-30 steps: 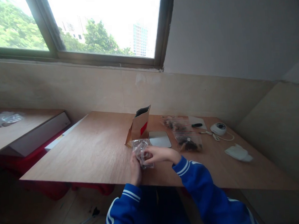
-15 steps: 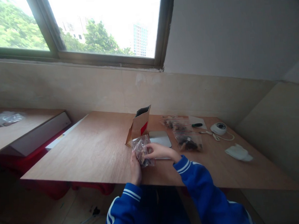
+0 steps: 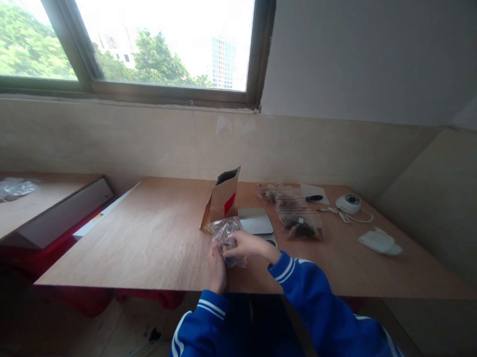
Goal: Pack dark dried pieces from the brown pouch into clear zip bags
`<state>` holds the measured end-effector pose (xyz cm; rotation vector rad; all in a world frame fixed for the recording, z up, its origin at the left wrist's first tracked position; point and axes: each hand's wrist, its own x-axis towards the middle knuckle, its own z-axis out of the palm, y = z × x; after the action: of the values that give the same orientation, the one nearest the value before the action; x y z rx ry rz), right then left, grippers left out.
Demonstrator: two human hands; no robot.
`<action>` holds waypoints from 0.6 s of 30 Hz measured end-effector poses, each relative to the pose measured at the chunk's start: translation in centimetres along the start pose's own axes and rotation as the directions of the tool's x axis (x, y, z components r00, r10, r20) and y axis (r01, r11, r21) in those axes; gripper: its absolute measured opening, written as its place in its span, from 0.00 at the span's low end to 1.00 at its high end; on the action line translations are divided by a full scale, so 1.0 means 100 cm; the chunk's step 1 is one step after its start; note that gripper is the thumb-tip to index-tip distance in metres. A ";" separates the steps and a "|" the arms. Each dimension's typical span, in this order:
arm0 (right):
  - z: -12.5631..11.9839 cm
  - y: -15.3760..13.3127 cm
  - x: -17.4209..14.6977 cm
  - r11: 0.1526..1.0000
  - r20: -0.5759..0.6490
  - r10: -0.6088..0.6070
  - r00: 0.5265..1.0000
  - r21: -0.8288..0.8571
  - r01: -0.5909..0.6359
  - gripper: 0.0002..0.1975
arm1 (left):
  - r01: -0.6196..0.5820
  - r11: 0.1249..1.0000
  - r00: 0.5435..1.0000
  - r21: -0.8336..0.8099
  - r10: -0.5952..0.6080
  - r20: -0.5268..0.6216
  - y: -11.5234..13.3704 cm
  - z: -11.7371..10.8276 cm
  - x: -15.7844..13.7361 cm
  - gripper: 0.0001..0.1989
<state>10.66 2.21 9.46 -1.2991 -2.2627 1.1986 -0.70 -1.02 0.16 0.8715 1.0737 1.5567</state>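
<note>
Both of my hands hold a small clear plastic bag (image 3: 226, 234) with dark pieces inside, just above the near edge of the wooden table (image 3: 153, 243). My left hand (image 3: 217, 270) grips the bag from below at its left side. My right hand (image 3: 248, 246) pinches it from the right, fingers curled over its front. Just behind the bag stands an open brown paper pouch (image 3: 222, 199) with a red patch. A flat grey scale (image 3: 255, 221) lies to the right of the pouch.
Several clear filled bags (image 3: 295, 218) lie right of the scale, with a black-handled tool (image 3: 313, 198) on a white sheet. Further right sit a white round device (image 3: 348, 203) with a cord and a white cloth (image 3: 378, 242). A lower table (image 3: 30, 204) stands at left.
My right hand shifted a little left and closer along the bag, uncovering the front of the scale. The bag stayed near the table's front edge.
</note>
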 end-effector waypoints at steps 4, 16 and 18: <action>-0.001 -0.001 -0.006 0.999 0.029 0.049 0.998 -0.003 -0.049 0.06 | 0.033 0.999 0.999 -0.016 -0.033 -0.003 0.005 0.002 -0.002 0.28; -0.008 0.005 -0.012 0.963 -0.230 0.027 0.973 0.266 0.036 0.11 | 0.067 0.982 0.997 -0.177 -0.074 -0.035 -0.010 0.002 0.006 0.27; -0.011 0.008 -0.012 0.940 -0.262 0.061 0.963 0.339 0.033 0.16 | 0.089 0.978 0.995 -0.186 -0.098 -0.035 -0.010 0.002 0.007 0.27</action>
<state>12.47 2.03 9.76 -1.2554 -1.7651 1.2634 -0.31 -0.24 -0.73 0.6546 0.9699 1.5742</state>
